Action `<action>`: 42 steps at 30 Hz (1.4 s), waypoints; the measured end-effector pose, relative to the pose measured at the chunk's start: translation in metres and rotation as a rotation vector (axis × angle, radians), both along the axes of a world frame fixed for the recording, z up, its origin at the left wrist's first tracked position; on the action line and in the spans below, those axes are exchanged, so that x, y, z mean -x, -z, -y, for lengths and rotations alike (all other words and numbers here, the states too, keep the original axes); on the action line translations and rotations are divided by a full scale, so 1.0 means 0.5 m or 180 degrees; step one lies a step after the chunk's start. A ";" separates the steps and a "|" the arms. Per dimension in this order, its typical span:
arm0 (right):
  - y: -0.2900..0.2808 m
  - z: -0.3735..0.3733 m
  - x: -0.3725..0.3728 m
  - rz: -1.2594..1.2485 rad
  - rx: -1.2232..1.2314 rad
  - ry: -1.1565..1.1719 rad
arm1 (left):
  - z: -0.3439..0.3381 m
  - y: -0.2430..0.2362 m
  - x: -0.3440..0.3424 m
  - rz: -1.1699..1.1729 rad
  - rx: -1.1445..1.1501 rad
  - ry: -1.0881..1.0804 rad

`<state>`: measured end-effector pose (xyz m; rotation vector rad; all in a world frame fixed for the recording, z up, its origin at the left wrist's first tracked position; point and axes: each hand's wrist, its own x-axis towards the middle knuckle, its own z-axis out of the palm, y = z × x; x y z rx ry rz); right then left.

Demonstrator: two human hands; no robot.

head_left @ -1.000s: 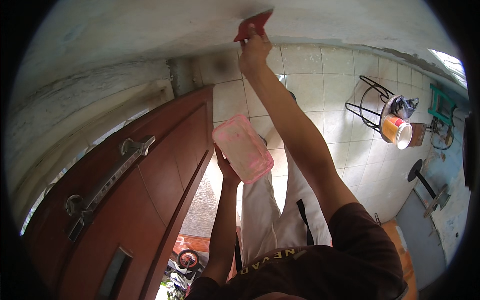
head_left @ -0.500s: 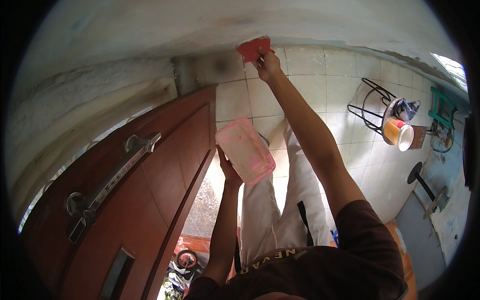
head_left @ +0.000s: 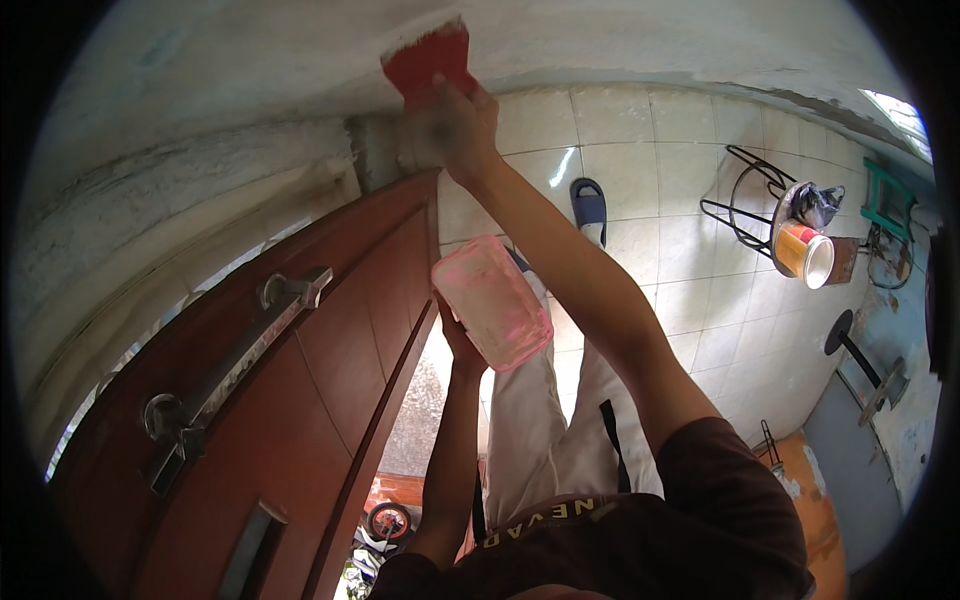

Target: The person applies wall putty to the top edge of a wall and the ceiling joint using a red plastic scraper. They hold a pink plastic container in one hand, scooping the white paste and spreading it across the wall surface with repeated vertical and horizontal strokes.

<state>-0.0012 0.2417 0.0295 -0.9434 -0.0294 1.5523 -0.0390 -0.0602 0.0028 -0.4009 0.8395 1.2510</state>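
**Red scraper at the wall, pink tub held below**

Starting at the left, we see a brown wooden door [head_left: 250,400] with a long metal handle [head_left: 225,375] running along its face. Just past the door's right edge, our left hand [head_left: 455,335] comes up from below and cups the underside of a pink translucent tub [head_left: 492,315], fingers curled against it; we cannot tell what is inside, since its walls are cloudy and smeared. Above it, our right hand [head_left: 455,125] is raised with the arm stretched out, fingers closed on a red scraper [head_left: 428,60] whose blade lies against the pale plastered wall [head_left: 250,80], just above the door's top corner. Further right, on the tiled floor [head_left: 700,300], lies a blue sandal [head_left: 588,208], and near the right rim a black wire stand [head_left: 745,205] carries an orange bucket [head_left: 803,252] lying on its side, its pale inside showing.
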 end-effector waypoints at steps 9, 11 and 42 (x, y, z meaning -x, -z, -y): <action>0.286 -0.084 -0.104 0.0101 0.0448 0.0572 | -0.012 -0.007 -0.002 0.0221 -0.0186 -0.0043; 0.222 -0.124 -0.063 0.0013 0.0072 0.0413 | 0.000 -0.004 0.014 0.0347 -0.0313 -0.0075; 0.082 -0.039 -0.225 -0.0378 -0.0011 0.0643 | -0.010 -0.061 0.089 -0.0512 0.0177 0.0358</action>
